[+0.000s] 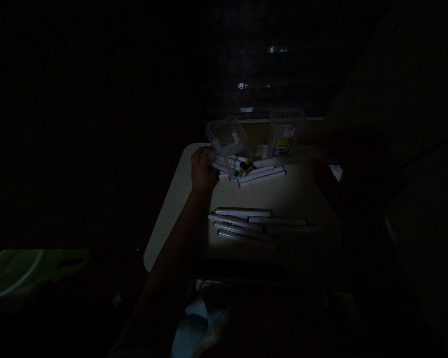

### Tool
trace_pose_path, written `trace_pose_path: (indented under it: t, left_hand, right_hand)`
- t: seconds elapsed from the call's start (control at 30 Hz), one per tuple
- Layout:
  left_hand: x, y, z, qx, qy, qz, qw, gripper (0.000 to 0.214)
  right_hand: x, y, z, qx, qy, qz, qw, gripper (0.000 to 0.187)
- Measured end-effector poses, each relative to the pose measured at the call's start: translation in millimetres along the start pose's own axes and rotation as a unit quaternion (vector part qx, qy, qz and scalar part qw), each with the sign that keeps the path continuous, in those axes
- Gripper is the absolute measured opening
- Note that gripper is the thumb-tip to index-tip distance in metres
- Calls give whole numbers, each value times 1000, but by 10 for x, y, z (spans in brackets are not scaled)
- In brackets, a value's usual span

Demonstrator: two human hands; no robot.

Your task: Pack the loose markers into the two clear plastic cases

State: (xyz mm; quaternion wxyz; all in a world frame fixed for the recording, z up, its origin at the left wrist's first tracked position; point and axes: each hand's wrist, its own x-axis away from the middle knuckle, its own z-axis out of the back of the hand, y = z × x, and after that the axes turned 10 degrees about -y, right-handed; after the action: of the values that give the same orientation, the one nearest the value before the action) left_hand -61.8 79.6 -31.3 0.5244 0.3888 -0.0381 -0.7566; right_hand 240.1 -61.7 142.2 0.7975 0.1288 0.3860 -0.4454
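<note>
My left hand (203,168) is closed round the end of a clear plastic box (224,163) that lies tilted on its side on the table. Several white markers with coloured ends (233,160) are inside it, yellow, green and dark tips facing right. A clear lid (227,135) rises behind. In deep shadow at the right, my right hand (323,169) appears closed on a white marker (280,160) pointing towards the box's mouth; its fingers are hard to make out. More white markers (263,176), with pink and blue ends, lie just below the box.
Several white markers (242,226) lie in a loose group nearer me on the pale table (171,214). A second clear box (286,132) with a yellow label stands upright at the back. A green basin-like object (13,273) is at the lower left. The surroundings are very dark.
</note>
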Motion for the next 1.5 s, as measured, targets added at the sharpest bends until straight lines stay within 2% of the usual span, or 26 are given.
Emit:
trace_pose_path:
  t: [0.3,0.63,0.8,1.1,1.2,1.5]
  left_hand:
    - [0,86,35,16,-3,21,1000,54]
    - [1,35,10,1,-6,8,1000,56]
    - [-2,52,12,-4,8,6,1000,56]
    - [1,32,13,2,-1,6,1000,56]
    - [-4,29,12,1,-3,3,1000,55]
    - [1,59,19,-2,-1,4,1000,53]
  right_hand:
    - [-27,-14,-4,-9,-10,16,1000,15]
    - [-14,7,-38,-4,14,33,999,17]
    - [-19,19,-63,-26,31,65,997,19]
    - [-23,-25,-109,-69,4,30,997,15]
    - [-8,-48,-144,-100,-10,18,995,17]
    - [13,-140,-392,-108,-6,53,993,14]
